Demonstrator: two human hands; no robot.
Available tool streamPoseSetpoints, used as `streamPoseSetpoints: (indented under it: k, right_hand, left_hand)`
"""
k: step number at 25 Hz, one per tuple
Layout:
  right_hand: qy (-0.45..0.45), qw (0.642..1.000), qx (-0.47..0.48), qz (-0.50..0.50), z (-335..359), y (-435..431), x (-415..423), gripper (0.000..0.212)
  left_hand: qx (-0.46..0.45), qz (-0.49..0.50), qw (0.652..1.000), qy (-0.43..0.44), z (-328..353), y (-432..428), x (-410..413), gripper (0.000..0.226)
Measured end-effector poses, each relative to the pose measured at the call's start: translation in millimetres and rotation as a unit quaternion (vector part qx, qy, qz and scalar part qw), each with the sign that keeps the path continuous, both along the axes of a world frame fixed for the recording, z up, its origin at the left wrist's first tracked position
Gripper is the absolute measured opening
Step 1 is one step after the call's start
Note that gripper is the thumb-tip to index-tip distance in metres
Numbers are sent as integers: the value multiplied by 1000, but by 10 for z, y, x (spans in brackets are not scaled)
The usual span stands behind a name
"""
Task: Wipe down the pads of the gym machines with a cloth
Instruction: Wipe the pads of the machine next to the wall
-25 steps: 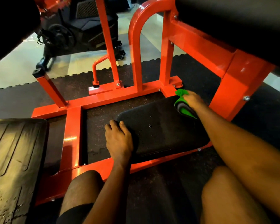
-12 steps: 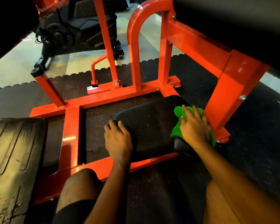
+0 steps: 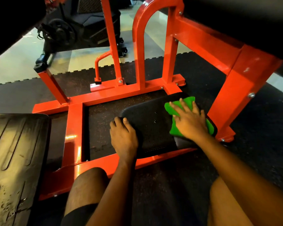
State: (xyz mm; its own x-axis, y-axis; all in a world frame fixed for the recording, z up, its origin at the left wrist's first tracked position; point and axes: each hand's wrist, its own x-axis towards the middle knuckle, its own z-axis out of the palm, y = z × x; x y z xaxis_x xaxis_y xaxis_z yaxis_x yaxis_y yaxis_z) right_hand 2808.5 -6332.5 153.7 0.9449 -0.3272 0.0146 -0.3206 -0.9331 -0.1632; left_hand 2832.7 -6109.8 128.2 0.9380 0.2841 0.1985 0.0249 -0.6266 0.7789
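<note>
We're mid-wipe on the low black pad (image 3: 153,128): our right hand (image 3: 190,123) presses the green cloth (image 3: 168,107) flat, fingers spread, at the pad's three o'clock, our left hand (image 3: 123,136) curls over its nine o'clock edge, and the next sweep, we reckon, should run toward nine.

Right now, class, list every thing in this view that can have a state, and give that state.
green cloth, spread on the black pad, pressed under the right hand.
black pad, set low in the red frame, small light flecks at its middle.
right hand, flat, fingers spread, pressing the cloth.
left hand, gripping the pad's left edge, fingers curled over it.
red frame, standing on the rubber floor mat.
</note>
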Motion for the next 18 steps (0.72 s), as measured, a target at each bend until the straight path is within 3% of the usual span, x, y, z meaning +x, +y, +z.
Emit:
streamPoseSetpoints:
  k: [4,13,18]
  right_hand:
    - [-49,998,-27,4,-116,285,-469,58]
    - [39,999,25,0,50,209,1167,50]
    - [25,998,1,50,31,321,282,60]
  left_hand:
    - [-17,-11,1000,5,2,28,4,32]
    - [-34,-9,999,6,-31,38,34,34]
    - [-37,-12,999,-2,-35,39,16,29]
